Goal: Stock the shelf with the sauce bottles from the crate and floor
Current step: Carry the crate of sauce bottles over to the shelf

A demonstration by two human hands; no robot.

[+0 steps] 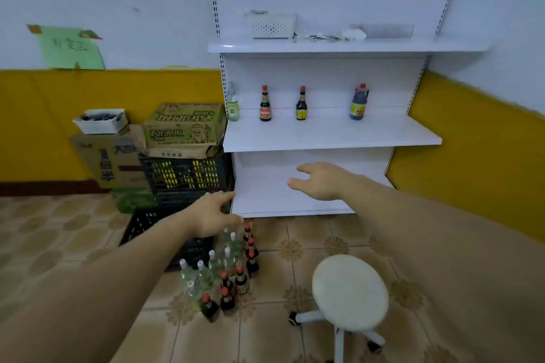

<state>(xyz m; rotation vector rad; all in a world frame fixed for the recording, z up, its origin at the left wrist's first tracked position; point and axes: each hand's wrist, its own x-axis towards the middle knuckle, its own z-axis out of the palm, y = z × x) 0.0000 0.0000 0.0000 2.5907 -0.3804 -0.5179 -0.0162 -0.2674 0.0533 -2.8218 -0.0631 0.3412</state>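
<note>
Tiled floor (289, 247) meets a white shelf unit (330, 135) at twelve o'clock; its middle board carries four shelf bottles (265, 104) upright in a spaced row. At six o'clock the floor bottles (227, 271) cluster upright, a black crate (147, 224) just beside them at nine o'clock; a white stool (349, 292) stands at five o'clock. Both hands are empty, fingers loosely spread; the left hand (212, 215) hovers over the cluster's far end; the right hand (321, 181) reaches before the lowest shelf.

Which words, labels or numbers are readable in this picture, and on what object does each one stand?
No text can be quoted with certainty.
Green paper sign: handwritten characters, blurred.
Green carton: large printed characters, illegible.
Brown carton: print blurred.
Bottle labels: too small.
</note>
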